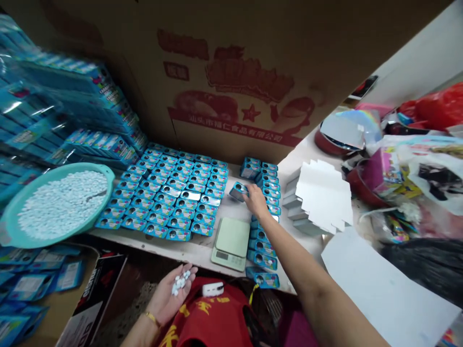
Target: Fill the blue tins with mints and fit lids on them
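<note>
My left hand (165,293) is palm up and cupped in front of the table, with a small pile of white candies (178,285) in it. Between the fingers and thumb of my right hand (256,198) is a small blue box (237,192), tilted just over the table top. Nearer to me lies a pale green digital scale (232,237) with a bare pan. Rows of similar blue boxes (170,193) cover the table on the left, and a further column of boxes (263,246) runs along the right of the scale.
A turquoise basin (110,174) full of white candies, with a dark scoop handle showing, stands at the left. Plastic-wrapped stacks of blue boxes (90,91) rise behind it. A large cardboard carton (224,19) walls off the back. White card trays (323,193) are stacked at the right.
</note>
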A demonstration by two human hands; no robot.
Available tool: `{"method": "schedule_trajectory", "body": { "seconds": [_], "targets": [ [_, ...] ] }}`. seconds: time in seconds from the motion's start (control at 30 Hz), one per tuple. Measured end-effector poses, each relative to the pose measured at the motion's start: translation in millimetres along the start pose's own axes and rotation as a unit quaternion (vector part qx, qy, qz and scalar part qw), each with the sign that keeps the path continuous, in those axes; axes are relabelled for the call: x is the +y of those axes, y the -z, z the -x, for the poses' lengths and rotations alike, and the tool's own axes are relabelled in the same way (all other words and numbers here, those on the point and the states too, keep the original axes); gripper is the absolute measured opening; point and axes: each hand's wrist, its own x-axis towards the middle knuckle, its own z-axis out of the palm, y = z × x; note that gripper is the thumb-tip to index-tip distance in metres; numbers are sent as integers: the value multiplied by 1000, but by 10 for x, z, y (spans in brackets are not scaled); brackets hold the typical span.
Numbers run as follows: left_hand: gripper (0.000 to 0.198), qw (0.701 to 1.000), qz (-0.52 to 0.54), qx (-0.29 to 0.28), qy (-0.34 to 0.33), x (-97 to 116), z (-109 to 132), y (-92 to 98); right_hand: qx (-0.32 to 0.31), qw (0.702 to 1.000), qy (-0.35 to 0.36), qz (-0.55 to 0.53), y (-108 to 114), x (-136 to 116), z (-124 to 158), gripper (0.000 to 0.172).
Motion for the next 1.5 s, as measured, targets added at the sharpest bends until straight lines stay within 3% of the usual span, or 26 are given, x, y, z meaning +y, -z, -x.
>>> {"method": "schedule_trajectory", "body": {
  "seconds": [0.13, 0.23, 0.43, 0.57, 0.7, 0.87, 1.0, 1.13, 1.23, 1.4, 1.5],
  "targets": [
    [22, 999, 19, 39, -29, 13, -19, 73, -16, 997, -44, 54, -141, -7, -691, 38],
    [26, 997, 29, 61, -39, 10, -32, 101, -25, 997, -37, 62, -240, 12, -947, 38],
    [29, 995, 27, 91, -35, -32, -54, 96, 26, 992, -30, 123, -143, 315, -1016, 32],
    [27, 995, 30, 89, -31, -85, -71, 61, -3, 981, -60, 187, -107, 447, -1060, 30],
    [21, 996, 34, 69, -39, -98, -87, 50, 21, 975, -22, 219, -14, 466, -1047, 28],
    [16, 999, 26, 38, -24, -93, -79, 9, 104, 969, 56, 218, 516, 370, -627, 24],
    [13, 1000, 18, -13, 5, -118, -72, -100, 71, 962, 152, 217, 809, 35, 89, 23],
    [14, 998, -5, -56, 32, -141, -80, -180, -57, 950, 237, 196, 550, -356, 791, 22],
    [18, 995, -18, -86, 43, -140, -83, -222, -119, 947, 248, 164, 240, -486, 1102, 20],
    [23, 989, -3, -140, 49, -154, -85, -321, -82, 966, 233, 76, 65, -709, 1413, 25],
    [21, 986, -3, -159, 53, -198, -93, -329, -120, 955, 272, -6, 43, -1033, 1660, 30]
  ]
}}
